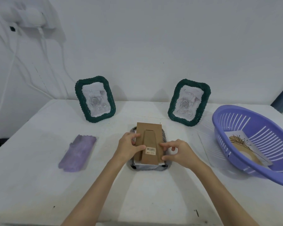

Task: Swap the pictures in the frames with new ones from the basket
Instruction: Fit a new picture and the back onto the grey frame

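A dark green frame lies face down at the middle of the table. Its brown cardboard back panel with a stand and a barcode sticker rests on it, slightly askew. My left hand grips the panel's left edge. My right hand pinches its right edge. Two green frames stand upright at the back, one on the left and one on the right, each showing a pale rose drawing. A purple basket at the right holds a picture of a line-drawn flower.
A folded purple cloth lies on the table's left part. A thin sheet lies flat between the face-down frame and the basket. White cables hang down the wall at the far left. The table's front edge runs just below my forearms.
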`<state>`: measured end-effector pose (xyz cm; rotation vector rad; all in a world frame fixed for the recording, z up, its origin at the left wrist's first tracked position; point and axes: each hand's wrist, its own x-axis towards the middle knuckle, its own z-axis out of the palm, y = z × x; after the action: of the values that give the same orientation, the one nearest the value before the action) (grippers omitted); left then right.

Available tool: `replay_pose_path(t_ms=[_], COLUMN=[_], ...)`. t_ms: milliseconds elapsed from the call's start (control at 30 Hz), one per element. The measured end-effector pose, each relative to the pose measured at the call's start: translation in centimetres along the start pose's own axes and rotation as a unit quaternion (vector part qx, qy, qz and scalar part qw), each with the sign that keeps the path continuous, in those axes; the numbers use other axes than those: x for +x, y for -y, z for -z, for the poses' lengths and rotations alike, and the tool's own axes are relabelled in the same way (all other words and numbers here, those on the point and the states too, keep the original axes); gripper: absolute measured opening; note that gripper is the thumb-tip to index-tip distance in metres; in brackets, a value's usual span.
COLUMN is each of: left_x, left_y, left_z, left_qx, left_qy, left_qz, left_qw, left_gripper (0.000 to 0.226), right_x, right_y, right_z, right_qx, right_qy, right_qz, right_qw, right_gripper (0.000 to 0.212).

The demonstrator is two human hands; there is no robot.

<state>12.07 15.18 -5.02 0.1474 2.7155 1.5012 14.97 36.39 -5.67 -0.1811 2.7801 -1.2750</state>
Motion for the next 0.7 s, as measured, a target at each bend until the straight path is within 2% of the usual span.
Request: replay_pose_path(t_ms=[700], left_x=[-0.38], left_y=[0.55], left_z=[-0.36], left_qx=[0.050], left_qy=[0.017], left_qz=[-0.014], left_qw=[0.998], left_gripper=[0.063], right_x=[-0.17], right_y=[0.26], right_z=[-0.29], right_qx=[-0.107], right_qy=[0.018], right_qz=[0.016], right_qw=[0.994], right_gripper=[0.052])
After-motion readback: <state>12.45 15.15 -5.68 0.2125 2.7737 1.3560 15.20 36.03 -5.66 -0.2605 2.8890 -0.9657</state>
